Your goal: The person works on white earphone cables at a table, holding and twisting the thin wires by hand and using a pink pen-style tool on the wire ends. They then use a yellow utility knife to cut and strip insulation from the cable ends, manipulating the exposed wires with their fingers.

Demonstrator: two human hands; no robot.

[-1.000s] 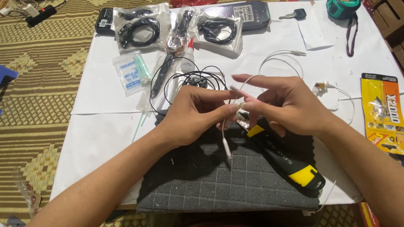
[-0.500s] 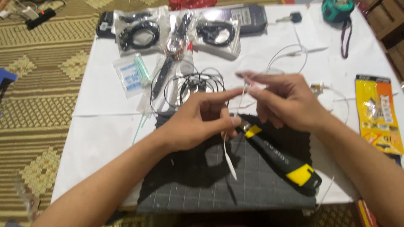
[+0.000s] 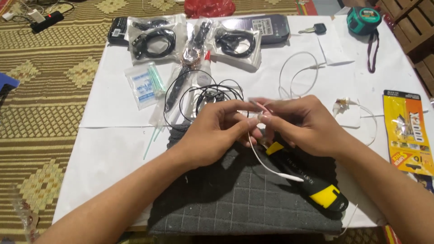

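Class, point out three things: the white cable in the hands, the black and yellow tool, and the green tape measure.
white cable [image 3: 271, 168], head view, on its hanging strand.
black and yellow tool [image 3: 326, 195], head view, on its yellow end.
green tape measure [image 3: 363, 19], head view, on its body.

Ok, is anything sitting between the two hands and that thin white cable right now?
Nothing visible. The left hand and right hand both pinch the white cable at their fingertips, and its loose end hangs down over the grey mat. The black-and-yellow tool lies under the right hand, not between.
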